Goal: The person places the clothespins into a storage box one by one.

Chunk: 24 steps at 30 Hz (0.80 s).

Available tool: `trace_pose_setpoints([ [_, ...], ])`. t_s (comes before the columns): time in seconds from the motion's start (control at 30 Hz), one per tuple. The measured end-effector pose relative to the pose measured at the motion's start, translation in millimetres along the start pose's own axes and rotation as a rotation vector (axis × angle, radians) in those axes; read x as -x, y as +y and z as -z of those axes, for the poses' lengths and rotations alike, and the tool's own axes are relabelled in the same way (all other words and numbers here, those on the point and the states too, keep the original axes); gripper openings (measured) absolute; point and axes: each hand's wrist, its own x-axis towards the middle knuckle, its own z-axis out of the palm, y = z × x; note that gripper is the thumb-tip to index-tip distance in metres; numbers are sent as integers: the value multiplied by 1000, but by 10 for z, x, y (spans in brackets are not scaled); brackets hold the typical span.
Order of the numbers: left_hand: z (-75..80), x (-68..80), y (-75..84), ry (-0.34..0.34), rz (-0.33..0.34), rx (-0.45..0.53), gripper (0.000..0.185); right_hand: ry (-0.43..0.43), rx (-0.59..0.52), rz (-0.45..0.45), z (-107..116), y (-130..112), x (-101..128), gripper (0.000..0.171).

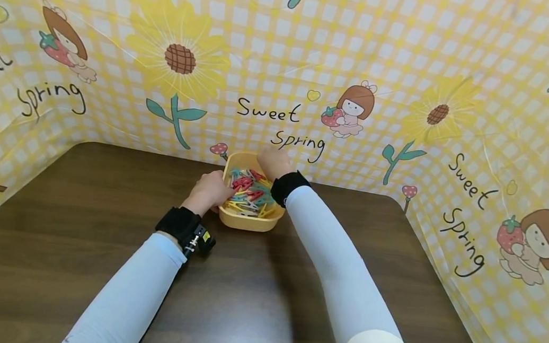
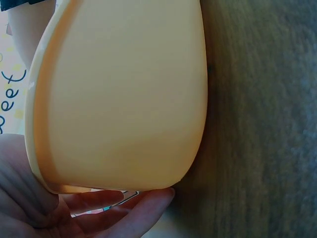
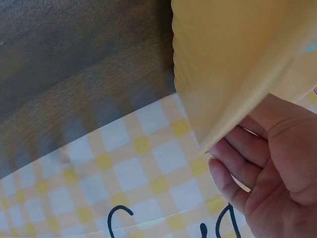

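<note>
A yellow plastic tub (image 1: 250, 220) sits at the middle of the head view, near the far edge of the dark wooden desk (image 1: 81, 264), just before the yellow checked "Sweet Spring" cloth (image 1: 407, 53) that rises behind and to both sides. It is heaped with coloured clothes pegs (image 1: 249, 193) in red, yellow, white and teal, all of them lying inside it; none shows on the desk itself. The left hand (image 1: 210, 190) holds the tub's left rim, and the left wrist view shows its fingers (image 2: 124, 210) curled under and round the tub's wall, close against it. The right hand (image 1: 275, 162) is at the far right corner of the tub; in the right wrist view its fingers (image 3: 237, 178) bend round the tub's edge from behind, with the checked cloth below. Both hands thus have the tub gripped between them, and it appears to rest flat on the desk, though whether it is just lifted cannot be told. As a judgement, the work is at its beginning: the tub is taken in hand, and the pegs are untouched and unsorted.
</note>
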Motion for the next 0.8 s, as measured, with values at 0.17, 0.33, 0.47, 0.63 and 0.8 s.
trace_pose_setpoints([
  [0.17,-40,-32,5,-7,11,-3,51,39,-194,44,-22,113,55,10],
  [0.33,-58,-36,35,-13,19,4,52,88,-352,16,3,281,111,24],
  [0.47,-46,-25,40,-16,12,8,49,63,-473,-55,90,409,213,33],
  [0.63,6,-21,24,-63,-4,7,51,172,-600,-98,150,561,432,33],
  [0.8,229,11,10,-71,-89,-38,63,340,-726,-180,225,648,681,28],
])
